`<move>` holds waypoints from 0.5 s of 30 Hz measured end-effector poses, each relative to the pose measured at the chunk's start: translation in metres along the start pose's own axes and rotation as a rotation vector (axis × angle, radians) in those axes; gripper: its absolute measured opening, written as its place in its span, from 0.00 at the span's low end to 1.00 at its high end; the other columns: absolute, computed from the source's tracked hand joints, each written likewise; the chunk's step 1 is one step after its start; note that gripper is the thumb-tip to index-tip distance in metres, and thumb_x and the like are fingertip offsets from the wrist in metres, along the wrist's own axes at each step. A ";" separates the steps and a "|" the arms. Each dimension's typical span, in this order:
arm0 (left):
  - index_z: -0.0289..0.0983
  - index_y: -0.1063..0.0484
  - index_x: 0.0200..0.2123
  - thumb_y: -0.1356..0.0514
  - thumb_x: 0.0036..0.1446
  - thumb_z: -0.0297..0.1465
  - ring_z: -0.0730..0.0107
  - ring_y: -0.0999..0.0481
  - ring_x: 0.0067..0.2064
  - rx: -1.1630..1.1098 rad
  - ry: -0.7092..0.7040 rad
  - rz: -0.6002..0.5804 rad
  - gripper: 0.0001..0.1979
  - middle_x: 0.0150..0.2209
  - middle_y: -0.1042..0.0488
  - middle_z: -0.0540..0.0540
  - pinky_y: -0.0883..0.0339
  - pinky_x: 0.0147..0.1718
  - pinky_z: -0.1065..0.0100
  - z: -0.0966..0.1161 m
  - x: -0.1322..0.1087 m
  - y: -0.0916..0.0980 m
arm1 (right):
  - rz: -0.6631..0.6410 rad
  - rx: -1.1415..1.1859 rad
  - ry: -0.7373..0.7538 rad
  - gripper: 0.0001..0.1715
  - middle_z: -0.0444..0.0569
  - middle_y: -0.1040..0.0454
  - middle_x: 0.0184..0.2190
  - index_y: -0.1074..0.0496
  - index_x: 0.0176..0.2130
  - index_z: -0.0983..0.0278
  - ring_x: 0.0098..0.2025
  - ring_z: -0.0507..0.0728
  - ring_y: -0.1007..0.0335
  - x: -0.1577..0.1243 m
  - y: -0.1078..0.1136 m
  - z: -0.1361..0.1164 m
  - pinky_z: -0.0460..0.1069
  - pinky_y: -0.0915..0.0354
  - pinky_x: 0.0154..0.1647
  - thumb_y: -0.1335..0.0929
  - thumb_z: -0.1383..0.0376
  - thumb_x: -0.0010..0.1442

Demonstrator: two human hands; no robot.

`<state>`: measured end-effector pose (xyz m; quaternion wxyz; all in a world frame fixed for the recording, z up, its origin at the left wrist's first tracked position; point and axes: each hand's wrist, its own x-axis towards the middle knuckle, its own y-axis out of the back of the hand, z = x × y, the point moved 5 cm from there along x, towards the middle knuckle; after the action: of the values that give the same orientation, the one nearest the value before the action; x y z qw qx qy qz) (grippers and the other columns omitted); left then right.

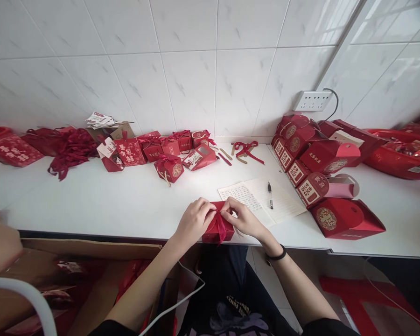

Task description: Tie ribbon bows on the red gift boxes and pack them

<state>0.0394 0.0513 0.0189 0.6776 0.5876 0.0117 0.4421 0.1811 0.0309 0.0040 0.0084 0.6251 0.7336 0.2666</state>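
likely a small packing workshop. long white bench (91,205) along a tiled wall (189,28), power strip (311,101) above. red gift boxes (348,218) massed at right, ribbon heap (76,143) at left, ribboned box (209,229) at front edge. open carton (94,246) below, more red goods inside.

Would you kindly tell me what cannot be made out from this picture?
Head view: parts of the ribbon, covered by the left hand and right hand.
Head view: handwriting on the open notebook, too small to read.
Head view: right end of the red basin, cut off by the picture's edge.
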 end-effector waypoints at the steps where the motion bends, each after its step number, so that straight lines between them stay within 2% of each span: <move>1: 0.38 0.34 0.34 0.48 0.61 0.28 0.69 0.30 0.34 0.030 -0.012 0.032 0.04 0.34 0.32 0.48 0.33 0.35 0.66 0.000 0.000 0.001 | 0.001 0.005 0.008 0.09 0.45 0.35 0.27 0.35 0.29 0.63 0.31 0.52 0.41 -0.001 0.000 -0.001 0.48 0.41 0.33 0.38 0.64 0.61; 6: 0.38 0.35 0.33 0.47 0.58 0.24 0.71 0.30 0.33 0.010 -0.076 0.152 0.04 0.32 0.32 0.49 0.34 0.33 0.69 0.002 -0.002 0.002 | 0.002 -0.101 0.029 0.02 0.45 0.35 0.29 0.34 0.31 0.63 0.32 0.53 0.40 0.000 -0.003 -0.008 0.49 0.41 0.34 0.35 0.68 0.57; 9: 0.38 0.35 0.32 0.46 0.57 0.23 0.71 0.30 0.32 0.007 -0.082 0.175 0.04 0.32 0.32 0.49 0.34 0.33 0.69 0.002 -0.002 0.003 | -0.005 -0.121 0.011 0.03 0.44 0.37 0.27 0.34 0.28 0.63 0.31 0.53 0.41 0.002 -0.004 -0.011 0.49 0.42 0.34 0.35 0.68 0.55; 15: 0.38 0.36 0.30 0.50 0.51 0.17 0.71 0.29 0.32 0.023 0.012 0.204 0.11 0.31 0.32 0.49 0.33 0.32 0.69 -0.010 -0.001 0.004 | -0.106 0.308 -0.055 0.16 0.44 0.40 0.26 0.43 0.18 0.64 0.30 0.52 0.42 0.004 -0.003 -0.011 0.49 0.42 0.34 0.38 0.66 0.56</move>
<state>0.0313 0.0580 0.0181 0.6223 0.5907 -0.0390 0.5121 0.1736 0.0297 0.0133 -0.0532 0.5863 0.7973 0.1327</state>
